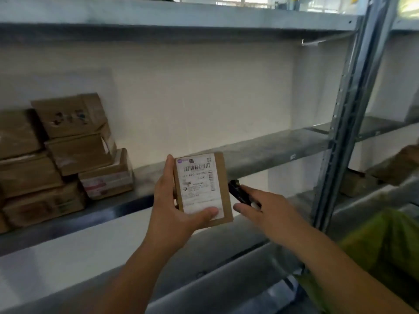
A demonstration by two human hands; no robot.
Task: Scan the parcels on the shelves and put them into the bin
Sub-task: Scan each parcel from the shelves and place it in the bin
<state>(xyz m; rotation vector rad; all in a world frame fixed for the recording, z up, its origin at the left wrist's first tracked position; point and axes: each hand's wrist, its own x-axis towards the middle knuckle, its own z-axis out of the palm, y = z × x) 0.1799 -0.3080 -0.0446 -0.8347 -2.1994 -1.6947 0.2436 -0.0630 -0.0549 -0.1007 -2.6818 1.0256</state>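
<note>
My left hand (172, 200) grips the small flat brown cardboard parcel (204, 189) upright, thumb on its white label so the bars face me. My right hand (267, 209) is wrapped round the little black scanner (238, 191), just beside the parcel's right edge, I think ready to read it. Behind, more brown cardboard boxes (68, 155) sit stacked at the left end of the grey metal shelf (272, 148).

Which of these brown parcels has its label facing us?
The small parcel gripped by the left hand; the stacked boxes on the shelf show none clearly.
</note>
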